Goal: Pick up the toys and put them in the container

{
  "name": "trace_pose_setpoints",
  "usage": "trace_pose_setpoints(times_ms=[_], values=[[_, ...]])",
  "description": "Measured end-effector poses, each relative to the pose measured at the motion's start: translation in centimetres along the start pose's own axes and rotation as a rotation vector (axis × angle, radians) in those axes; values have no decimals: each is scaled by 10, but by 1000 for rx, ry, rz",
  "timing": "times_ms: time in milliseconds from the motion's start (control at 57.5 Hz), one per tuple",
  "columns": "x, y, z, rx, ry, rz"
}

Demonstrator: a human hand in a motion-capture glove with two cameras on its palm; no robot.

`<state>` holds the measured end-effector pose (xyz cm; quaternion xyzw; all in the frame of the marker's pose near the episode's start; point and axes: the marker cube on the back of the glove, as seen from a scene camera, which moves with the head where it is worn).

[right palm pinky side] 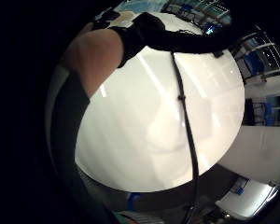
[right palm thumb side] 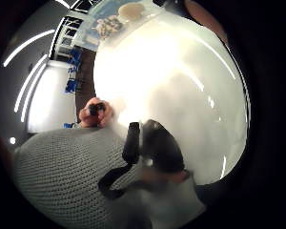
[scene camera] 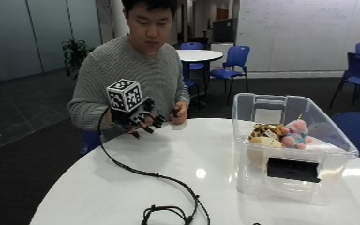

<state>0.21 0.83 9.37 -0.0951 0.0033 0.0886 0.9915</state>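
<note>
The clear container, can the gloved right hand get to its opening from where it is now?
Probably yes: the gloved right hand is raised above the white table, nothing stands between it and the clear container, which has no lid.

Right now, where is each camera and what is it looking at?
Outside view: across the table, facing the person; shows the gloved right hand raised with fingers spread, the bare hand, and the clear container holding soft toys.
Thumb side palm view: on the gloved palm, facing the person's grey sweater and the tabletop; the bare hand shows holding something small and dark.
Little finger side palm view: on the same palm, facing the tabletop; a fingertip and black straps show.
Both palm views share the white table; the thumb side also catches the container.
</note>
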Motion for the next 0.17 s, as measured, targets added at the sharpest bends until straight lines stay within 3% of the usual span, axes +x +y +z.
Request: trace_pose_setpoints(times_ms=[174], values=[[3, -5, -1, 20, 37, 23]])
